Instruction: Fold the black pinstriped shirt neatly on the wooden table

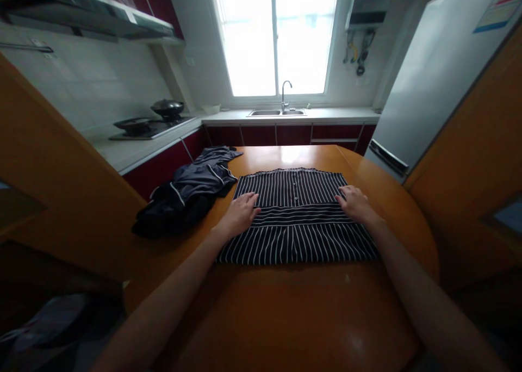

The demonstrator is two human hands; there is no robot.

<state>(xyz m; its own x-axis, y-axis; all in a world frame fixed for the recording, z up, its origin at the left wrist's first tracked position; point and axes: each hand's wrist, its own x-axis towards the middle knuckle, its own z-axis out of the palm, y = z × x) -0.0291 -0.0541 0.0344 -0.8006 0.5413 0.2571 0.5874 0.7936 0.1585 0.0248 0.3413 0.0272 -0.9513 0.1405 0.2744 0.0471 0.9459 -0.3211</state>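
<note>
A black garment with white stripes (293,241) lies spread flat on the wooden table (293,312). It has a waistband with sideways stripes, and small buttons run down the middle of its upper part. My left hand (241,214) rests at its left edge beside the waistband, fingers stretched out. On the opposite edge, my right hand (354,202) lies with its fingers apart over the cloth. Neither hand grips the fabric.
Dark clothes with white piping (196,184) lie heaped on the table's left side. Beyond stand a counter with a sink (265,112), a stove with a lidded pan (168,109), and a fridge (432,84) at right. Wooden panels flank the table.
</note>
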